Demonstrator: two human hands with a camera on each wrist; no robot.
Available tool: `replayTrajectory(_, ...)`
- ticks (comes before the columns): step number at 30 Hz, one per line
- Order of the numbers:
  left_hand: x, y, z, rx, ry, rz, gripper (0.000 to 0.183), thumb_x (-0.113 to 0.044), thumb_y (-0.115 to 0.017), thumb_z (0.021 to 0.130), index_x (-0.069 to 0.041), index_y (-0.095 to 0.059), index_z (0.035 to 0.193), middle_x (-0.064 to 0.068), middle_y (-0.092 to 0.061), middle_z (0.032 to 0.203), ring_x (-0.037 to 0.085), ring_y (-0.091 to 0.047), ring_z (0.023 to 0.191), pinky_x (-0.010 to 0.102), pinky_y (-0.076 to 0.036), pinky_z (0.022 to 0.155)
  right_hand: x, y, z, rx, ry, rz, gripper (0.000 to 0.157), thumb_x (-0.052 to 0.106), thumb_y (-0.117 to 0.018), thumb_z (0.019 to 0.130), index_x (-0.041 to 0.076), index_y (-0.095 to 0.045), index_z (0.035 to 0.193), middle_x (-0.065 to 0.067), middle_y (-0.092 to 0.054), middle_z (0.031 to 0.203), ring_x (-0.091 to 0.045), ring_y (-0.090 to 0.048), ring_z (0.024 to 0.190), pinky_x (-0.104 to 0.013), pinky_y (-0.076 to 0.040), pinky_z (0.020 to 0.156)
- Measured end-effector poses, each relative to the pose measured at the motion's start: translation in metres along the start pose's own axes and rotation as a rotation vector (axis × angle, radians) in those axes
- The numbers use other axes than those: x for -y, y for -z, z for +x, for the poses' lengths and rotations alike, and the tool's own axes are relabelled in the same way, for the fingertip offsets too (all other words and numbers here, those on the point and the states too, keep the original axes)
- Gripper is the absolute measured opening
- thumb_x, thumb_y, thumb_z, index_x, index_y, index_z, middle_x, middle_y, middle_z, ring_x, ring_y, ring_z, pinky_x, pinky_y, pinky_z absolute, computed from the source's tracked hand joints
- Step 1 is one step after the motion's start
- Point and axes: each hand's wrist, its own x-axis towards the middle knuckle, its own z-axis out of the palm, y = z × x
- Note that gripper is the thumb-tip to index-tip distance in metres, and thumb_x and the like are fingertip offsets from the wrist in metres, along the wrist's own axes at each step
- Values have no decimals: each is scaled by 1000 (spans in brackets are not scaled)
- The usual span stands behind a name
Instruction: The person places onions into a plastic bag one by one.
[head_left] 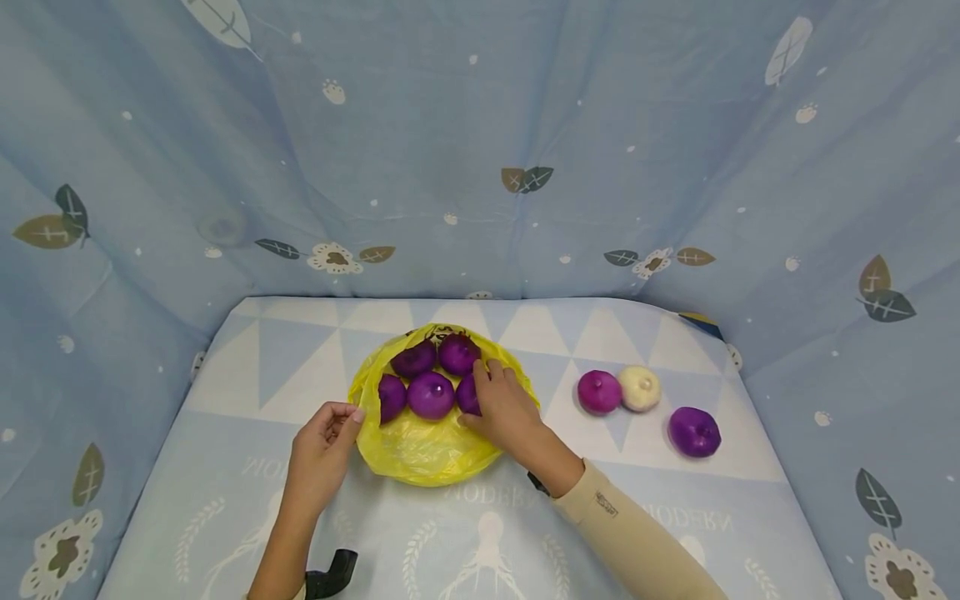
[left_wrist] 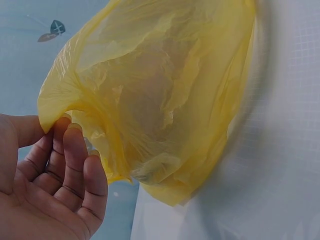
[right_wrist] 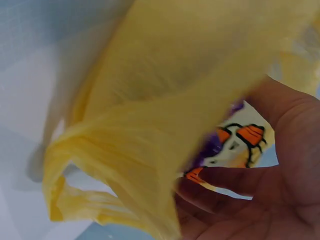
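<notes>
A yellow plastic bag (head_left: 420, 454) lies open on the table with several purple onions (head_left: 431, 396) inside. My left hand (head_left: 324, 446) pinches the bag's left rim between thumb and fingers; the left wrist view shows this pinch on the thin film (left_wrist: 165, 90). Reaching over the right rim, my right hand (head_left: 510, 412) has its thumb and fingers around the rightmost purple onion (head_left: 467, 395) in the bag. In the right wrist view the bag's side (right_wrist: 150, 110) hides most of that onion and part of the fingers.
To the right on the table (head_left: 300, 358), a magenta-purple onion (head_left: 598, 392) sits against a pale onion (head_left: 639, 388), with another purple onion (head_left: 694, 432) farther right. A patterned blue curtain (head_left: 450, 125) surrounds the table at the back and sides.
</notes>
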Motion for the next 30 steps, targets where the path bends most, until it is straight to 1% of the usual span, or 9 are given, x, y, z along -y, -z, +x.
replayTrajectory(2,0,0,0,3,0,-1,30,-35,-61,108,-6,-66,115,10,-65,97,21,-55,83,23,-47,68,1,7,-5,-18,10,31,95,46,-84,89,-4,-40,156,-23,-46,149,-38,-52,128,-44,-52,103)
replayTrajectory(5,-1,1,0,5,1,-1,30,-35,-61,108,-6,-66,115,10,-65,98,21,-55,83,23,-47,68,0,17,-14,-76,43,70,90,44,-84,90,-3,-43,155,-23,-46,151,-38,-50,134,-46,-51,104)
replayTrajectory(9,-2,1,0,5,0,-9,30,-35,-61,108,-6,-66,115,10,-64,97,21,-55,82,23,-46,67,-5,28,-28,-184,94,101,82,43,-84,90,1,-49,151,-23,-45,154,-38,-40,145,-48,-40,115)
replayTrajectory(12,-2,1,0,2,-2,-6,30,-35,-61,108,-6,-66,115,10,-64,97,21,-55,82,23,-46,67,-11,34,-40,-230,102,124,79,45,-83,90,2,-53,149,-22,-42,157,-40,-33,149,-51,-32,120)
replayTrajectory(16,-1,1,0,-6,-6,8,30,-36,-61,108,-7,-67,114,8,-65,97,20,-56,82,24,-46,67,-23,39,-56,-249,71,125,80,46,-82,91,2,-51,151,-21,-37,162,-40,-27,153,-55,-30,120)
replayTrajectory(19,0,1,-1,-10,-13,10,30,-35,-61,108,-7,-67,114,8,-65,97,19,-56,81,24,-46,66,-35,41,-67,-273,40,118,86,46,-83,90,3,-46,154,-21,-33,164,-40,-22,155,-57,-27,121)
replayTrajectory(24,-1,1,0,-7,-25,4,30,-36,-61,108,-7,-66,114,9,-64,96,19,-54,79,25,-45,65,-55,45,-86,-309,-17,130,99,47,-86,86,4,-36,160,-21,-22,169,-40,-9,158,-58,-14,124)
replayTrajectory(27,-2,2,0,-7,-21,4,30,-36,-61,108,-7,-66,114,9,-64,97,20,-54,79,25,-45,64,-67,49,-96,-314,-63,131,108,50,-88,83,5,-30,163,-21,-18,171,-41,-6,159,-60,-11,124)
replayTrajectory(30,-1,2,0,-7,-15,6,31,-37,-61,108,-7,-66,114,9,-65,98,20,-55,80,25,-45,65,-77,51,-105,-317,-127,135,117,52,-89,80,5,-24,165,-21,-13,172,-41,-2,159,-64,-12,122)
